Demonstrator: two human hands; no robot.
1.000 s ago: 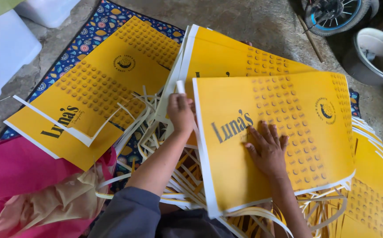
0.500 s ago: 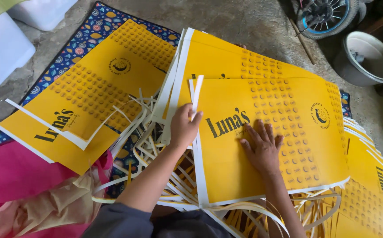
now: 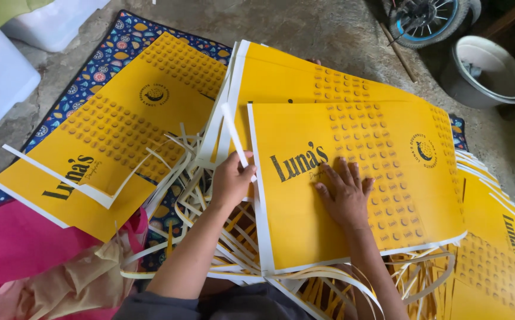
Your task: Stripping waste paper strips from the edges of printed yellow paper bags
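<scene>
My left hand pinches the white trim strip at the yellow printed sheet's left edge; my right hand, fingers spread, presses the sheet flat. Advisable: pull steadily along that edge.

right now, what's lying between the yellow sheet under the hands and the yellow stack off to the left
In the head view, a tangle of white and yellow trimmed paper strips fills the gap between the top sheet and the left stack, over a patterned mat.

left hand pinching white paper strip, right hand flat on yellow printed sheet
</scene>
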